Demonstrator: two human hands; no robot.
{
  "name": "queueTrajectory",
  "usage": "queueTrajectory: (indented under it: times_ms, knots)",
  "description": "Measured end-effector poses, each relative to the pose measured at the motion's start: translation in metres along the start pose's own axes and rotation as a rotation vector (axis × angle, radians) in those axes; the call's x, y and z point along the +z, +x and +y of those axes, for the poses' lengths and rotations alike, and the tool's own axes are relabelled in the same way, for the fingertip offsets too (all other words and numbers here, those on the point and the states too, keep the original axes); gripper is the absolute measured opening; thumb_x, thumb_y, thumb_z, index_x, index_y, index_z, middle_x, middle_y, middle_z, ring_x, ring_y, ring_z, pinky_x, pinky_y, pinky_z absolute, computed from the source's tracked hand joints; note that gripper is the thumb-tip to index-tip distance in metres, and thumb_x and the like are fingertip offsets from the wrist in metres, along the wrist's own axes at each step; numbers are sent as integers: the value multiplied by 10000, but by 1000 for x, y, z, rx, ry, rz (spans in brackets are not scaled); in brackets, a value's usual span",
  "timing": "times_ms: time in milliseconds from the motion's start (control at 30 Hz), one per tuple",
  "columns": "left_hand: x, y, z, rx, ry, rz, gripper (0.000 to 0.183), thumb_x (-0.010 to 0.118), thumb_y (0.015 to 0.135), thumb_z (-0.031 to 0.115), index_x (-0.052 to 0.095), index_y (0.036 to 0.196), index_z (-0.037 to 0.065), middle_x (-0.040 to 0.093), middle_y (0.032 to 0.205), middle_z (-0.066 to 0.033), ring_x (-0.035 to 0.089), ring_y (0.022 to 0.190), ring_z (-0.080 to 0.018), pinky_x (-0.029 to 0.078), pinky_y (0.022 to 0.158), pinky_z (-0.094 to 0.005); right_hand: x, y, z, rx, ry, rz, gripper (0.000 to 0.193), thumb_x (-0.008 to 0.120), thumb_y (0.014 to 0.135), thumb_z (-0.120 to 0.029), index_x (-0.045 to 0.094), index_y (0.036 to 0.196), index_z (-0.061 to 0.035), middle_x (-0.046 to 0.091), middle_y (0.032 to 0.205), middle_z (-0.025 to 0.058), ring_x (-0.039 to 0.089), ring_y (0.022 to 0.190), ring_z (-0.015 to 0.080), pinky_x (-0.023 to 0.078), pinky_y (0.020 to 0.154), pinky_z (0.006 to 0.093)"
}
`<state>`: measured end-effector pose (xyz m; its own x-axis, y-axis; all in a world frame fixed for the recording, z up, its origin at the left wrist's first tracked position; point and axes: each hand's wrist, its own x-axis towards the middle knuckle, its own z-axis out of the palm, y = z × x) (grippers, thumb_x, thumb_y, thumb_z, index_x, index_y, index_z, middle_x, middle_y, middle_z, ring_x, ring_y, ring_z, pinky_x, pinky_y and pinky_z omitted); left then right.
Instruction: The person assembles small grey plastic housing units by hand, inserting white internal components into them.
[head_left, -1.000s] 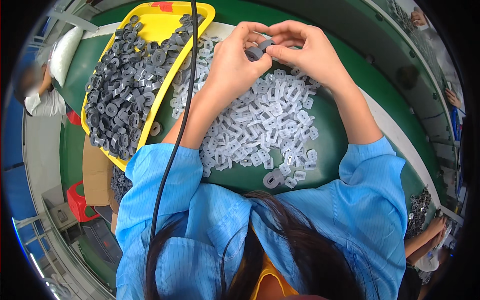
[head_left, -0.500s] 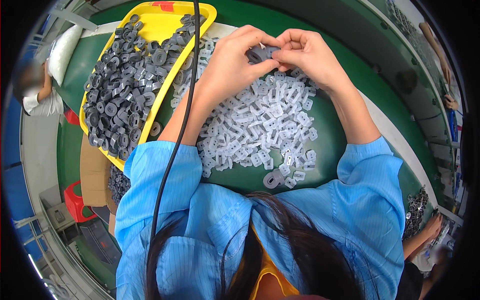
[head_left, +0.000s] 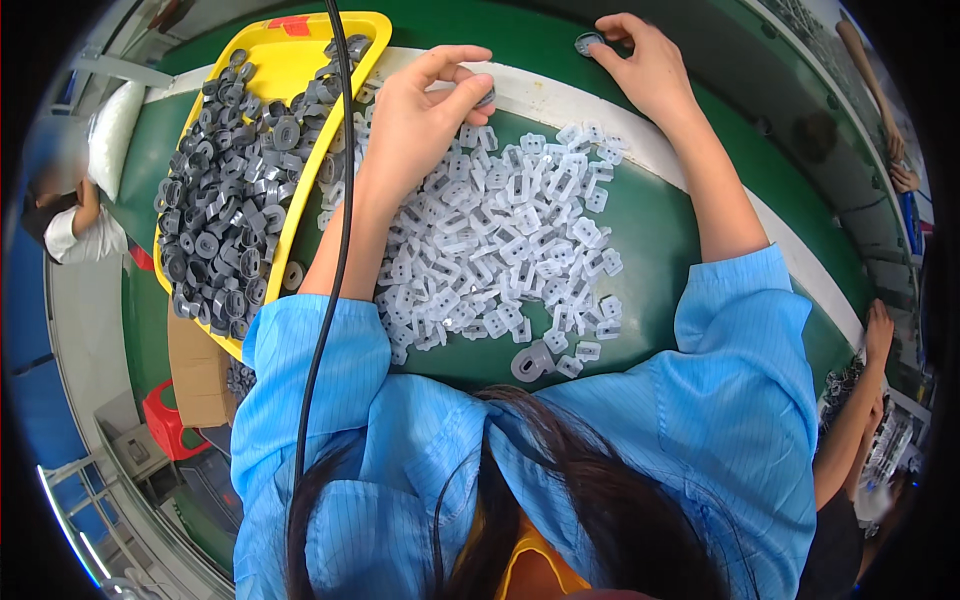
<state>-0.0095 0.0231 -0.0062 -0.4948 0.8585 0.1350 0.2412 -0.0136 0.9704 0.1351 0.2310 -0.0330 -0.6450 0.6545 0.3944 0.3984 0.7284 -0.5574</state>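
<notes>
My left hand (head_left: 425,115) is closed over the far edge of the pile of translucent white plastic clips (head_left: 490,240). A small dark grey part (head_left: 487,97) shows past its thumb, mostly hidden by the fingers. Out over the green strip beyond the white table edge, my right hand (head_left: 648,70) has a round dark grey plastic part (head_left: 588,43) between thumb and fingertips. Beside my left arm stands a yellow tray (head_left: 285,235) heaped with round grey plastic parts (head_left: 225,200).
One grey part (head_left: 532,362) lies at the pile's near edge, close to my chest. A black cable (head_left: 345,200) hangs across the view. A cardboard box (head_left: 197,375) sits below the tray. Co-workers' arms (head_left: 850,430) show at the right, and another person (head_left: 75,215) at the left.
My hands were together over the pile around a grey part. They have come apart: the right went away to the right with a round grey part, the left slightly left.
</notes>
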Motion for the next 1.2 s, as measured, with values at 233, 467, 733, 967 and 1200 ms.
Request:
queueTrajectory:
  times_ms: [233, 467, 733, 967, 1200]
  knots:
    - [-5, -5, -1, -95, -41, -62, 351, 659, 837, 56, 580, 1174, 2, 662, 977, -93, 627, 841, -97, 487, 739, -202, -39, -39, -74, -243, -212, -365, 200, 699, 723, -199, 689, 767, -4, 651, 728, 171, 633, 713, 324, 505, 693, 382]
    - [8, -7, -1, 128, 250, 105, 358, 697, 750, 31, 566, 1081, -8, 671, 877, -119, 688, 746, -182, 547, 674, -271, -26, -28, -86, 89, 495, -466, 159, 713, 727, -156, 697, 779, -6, 631, 658, 43, 572, 615, 99, 466, 598, 261]
    - [14, -9, 6, 220, 385, 160, 290, 720, 723, 1, 540, 951, 0, 580, 912, -133, 654, 695, -205, 554, 605, -285, 6, -35, -98, -170, 347, -114, 218, 739, 732, -249, 702, 799, -45, 623, 696, 39, 514, 598, 120, 428, 573, 299]
    - [18, -12, 4, 443, 345, 146, 325, 729, 701, -20, 545, 968, 3, 466, 1081, -123, 641, 709, -235, 562, 598, -298, 5, -29, -87, 25, 656, -285, 242, 732, 757, -193, 680, 904, -8, 657, 777, 52, 559, 637, 95, 464, 611, 243]
    - [8, -13, 11, 449, 376, -110, 334, 759, 689, -14, 639, 998, 30, 540, 1023, -74, 616, 754, -144, 536, 641, -246, -24, -23, -83, 214, 817, -675, 151, 669, 789, -79, 643, 889, 31, 649, 764, 46, 585, 647, 77, 472, 597, 204]
